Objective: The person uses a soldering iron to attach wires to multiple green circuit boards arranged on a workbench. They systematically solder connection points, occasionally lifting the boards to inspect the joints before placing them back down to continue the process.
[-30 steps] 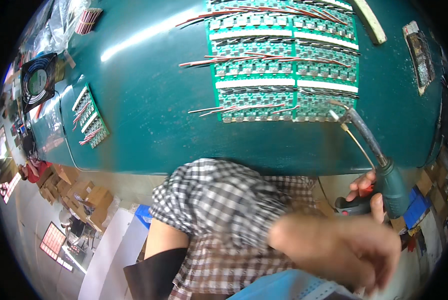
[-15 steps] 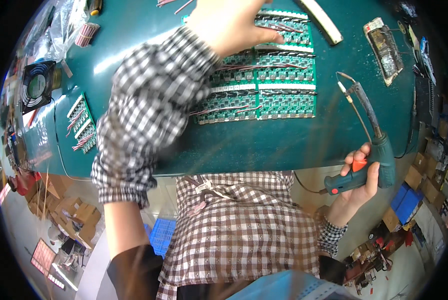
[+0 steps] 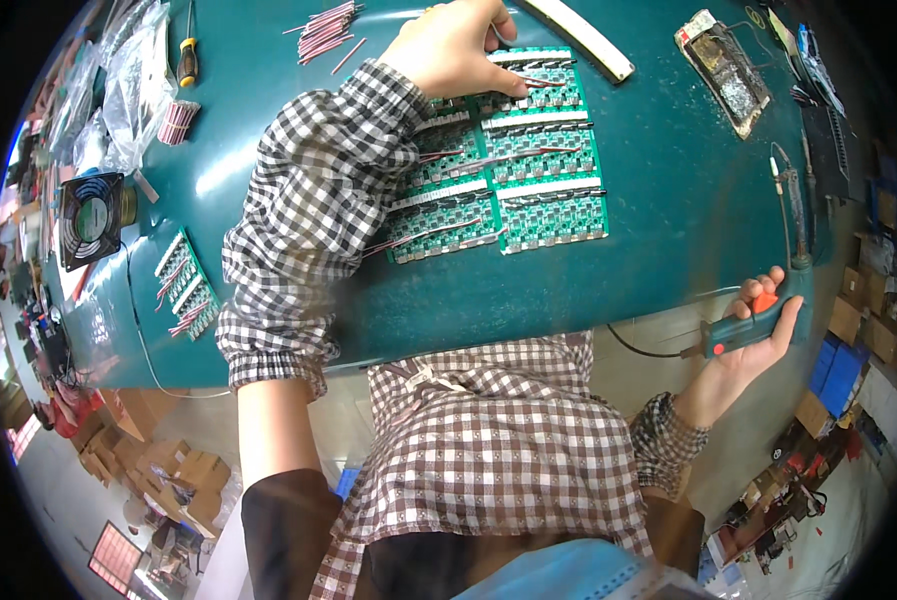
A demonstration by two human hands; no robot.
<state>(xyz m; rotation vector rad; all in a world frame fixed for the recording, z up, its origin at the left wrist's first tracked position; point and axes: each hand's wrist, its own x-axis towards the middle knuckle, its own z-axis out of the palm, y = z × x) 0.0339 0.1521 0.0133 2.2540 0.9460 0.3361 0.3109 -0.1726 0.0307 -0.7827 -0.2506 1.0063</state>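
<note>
Left hand [image 3: 458, 48] now over upper rows of circuit boards [image 3: 553, 215], up from before apron [image 3: 508, 450]. Soldering gun [image 3: 736, 333] in right hand [image 3: 753, 352]: tip away from boards' lower right corner, now well apart.

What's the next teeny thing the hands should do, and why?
Maybe the left hand should gently straighten the reddish wires near its thumb. It is right at the far end of the green circuit boards, close to those wires, while the right hand holds the soldering gun off to the side, away from the boards.
</note>
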